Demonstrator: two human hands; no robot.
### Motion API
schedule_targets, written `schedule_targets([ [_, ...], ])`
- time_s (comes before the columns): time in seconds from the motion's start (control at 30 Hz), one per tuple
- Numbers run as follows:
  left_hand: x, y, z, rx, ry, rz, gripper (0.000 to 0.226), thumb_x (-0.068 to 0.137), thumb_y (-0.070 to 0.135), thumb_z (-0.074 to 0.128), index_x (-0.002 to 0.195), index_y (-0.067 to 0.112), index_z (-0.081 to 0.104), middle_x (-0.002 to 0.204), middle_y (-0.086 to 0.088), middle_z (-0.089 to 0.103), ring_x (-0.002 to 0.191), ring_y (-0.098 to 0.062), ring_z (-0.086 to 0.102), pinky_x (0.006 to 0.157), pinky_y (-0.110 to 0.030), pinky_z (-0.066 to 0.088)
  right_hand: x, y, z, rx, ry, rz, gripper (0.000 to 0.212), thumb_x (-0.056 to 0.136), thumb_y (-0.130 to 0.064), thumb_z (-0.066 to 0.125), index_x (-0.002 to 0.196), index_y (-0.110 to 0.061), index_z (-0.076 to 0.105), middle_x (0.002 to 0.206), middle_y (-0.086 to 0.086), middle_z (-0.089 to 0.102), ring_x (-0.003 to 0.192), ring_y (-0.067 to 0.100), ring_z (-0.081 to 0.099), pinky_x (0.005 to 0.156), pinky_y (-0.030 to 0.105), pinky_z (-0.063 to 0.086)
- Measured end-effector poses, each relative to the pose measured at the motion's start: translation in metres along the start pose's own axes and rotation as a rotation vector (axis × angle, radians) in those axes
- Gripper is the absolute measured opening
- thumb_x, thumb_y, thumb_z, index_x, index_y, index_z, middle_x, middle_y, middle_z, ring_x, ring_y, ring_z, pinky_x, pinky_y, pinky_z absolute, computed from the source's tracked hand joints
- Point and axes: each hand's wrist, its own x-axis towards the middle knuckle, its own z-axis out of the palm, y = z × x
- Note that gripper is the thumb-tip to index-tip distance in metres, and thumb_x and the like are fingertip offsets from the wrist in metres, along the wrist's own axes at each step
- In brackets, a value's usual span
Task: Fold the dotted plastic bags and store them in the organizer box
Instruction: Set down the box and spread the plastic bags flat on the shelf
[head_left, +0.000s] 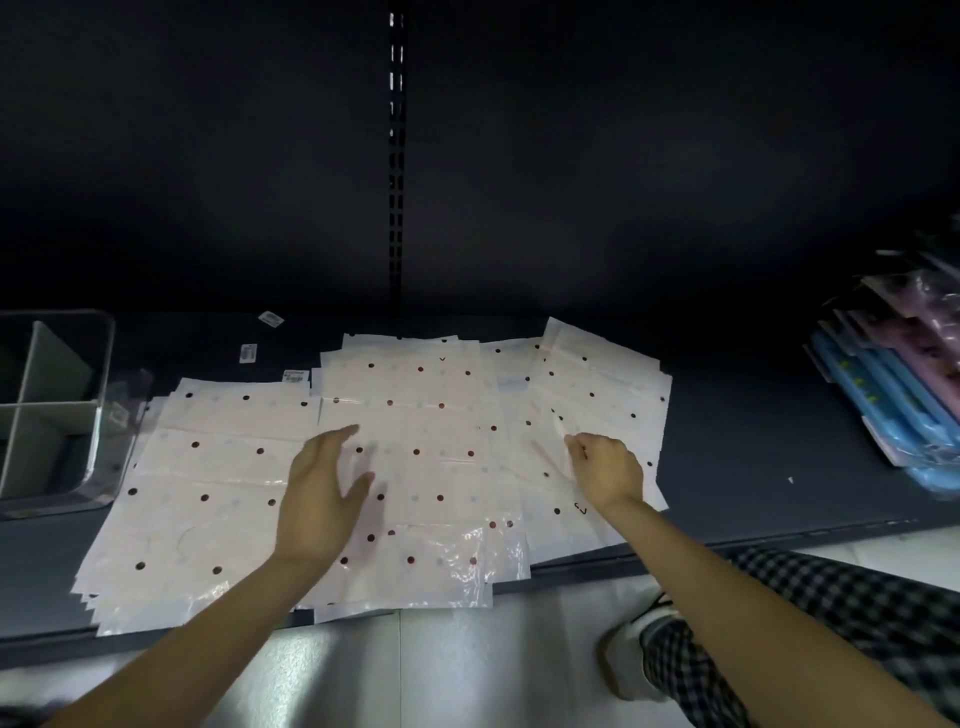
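Note:
Several white dotted plastic bags (415, 467) lie spread flat in overlapping piles across a dark shelf. My left hand (322, 493) hovers open, fingers straight, over the middle pile. My right hand (608, 467) lies on the right-hand pile (597, 395) with its fingers curled, pinching the edge of a bag there. The clear organizer box (98, 415) with grey dividers stands at the far left of the shelf, and its compartments look empty.
The dark shelf (753, 467) has a dark back wall with a slotted upright (397, 156). Blue and pink packaged goods (904, 389) are stacked at the right. Small labels (248, 353) lie behind the bags. A checked trouser leg and a shoe (639, 660) show below the shelf.

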Motion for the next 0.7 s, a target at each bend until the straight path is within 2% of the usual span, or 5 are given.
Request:
schedule_targets([
  [0.17,-0.011,0.027,0.008,-0.247,-0.295,0.01,0.047,0.083,0.026,0.07,0.127,0.021,0.054,0.129,0.005,0.055,0.118,-0.017,0.052,0.096,-0.023,0.038,-0.007,-0.049,-0.017,0.162,0.048,0.054,0.047,0.095,-0.021,0.039,0.049,-0.015,0.032,0.049,-0.002,0.038,0.049,0.017,0.039,0.045,0.023,0.023],
  [0.37,-0.025,0.053,0.014,-0.43,-0.735,-0.268,0.085,0.06,0.058,0.08,0.131,0.029,0.044,0.116,0.019,0.058,0.105,-0.002,0.056,0.084,-0.019,0.045,-0.025,-0.128,-0.028,1.394,-0.303,0.527,0.02,0.09,-0.002,0.043,0.08,-0.002,0.06,0.071,0.013,0.062,0.06,0.023,0.062,0.06,0.03,0.056],
  [0.47,-0.017,0.049,0.014,-0.437,-0.566,-0.371,0.041,0.061,0.038,0.087,0.054,0.018,0.053,0.046,0.008,0.051,0.058,-0.009,0.065,0.055,-0.016,0.043,-0.031,-0.144,-0.026,1.657,-0.424,0.502,0.017,0.098,-0.007,0.041,0.098,0.0,0.056,0.082,0.014,0.066,0.072,0.018,0.068,0.066,0.023,0.056],
  [0.57,0.003,0.037,0.006,-0.459,-0.232,-0.375,0.025,0.078,-0.004,0.07,0.096,0.004,0.056,0.072,-0.014,0.066,0.065,-0.029,0.065,0.06,-0.031,0.054,-0.025,-0.137,-0.022,1.694,-0.544,0.326,0.015,0.1,-0.017,0.043,0.111,-0.01,0.051,0.107,0.013,0.065,0.095,0.019,0.065,0.087,0.028,0.051],
  [0.7,0.036,0.011,-0.011,-0.275,-0.062,-0.395,0.045,0.083,0.001,0.066,0.121,0.008,0.044,0.089,-0.019,0.063,0.088,-0.04,0.063,0.079,-0.046,0.05,-0.011,-0.089,-0.006,1.026,-0.157,0.107,0.024,0.095,-0.012,0.052,0.118,-0.009,0.057,0.122,0.012,0.061,0.108,0.018,0.058,0.089,0.014,0.043],
])
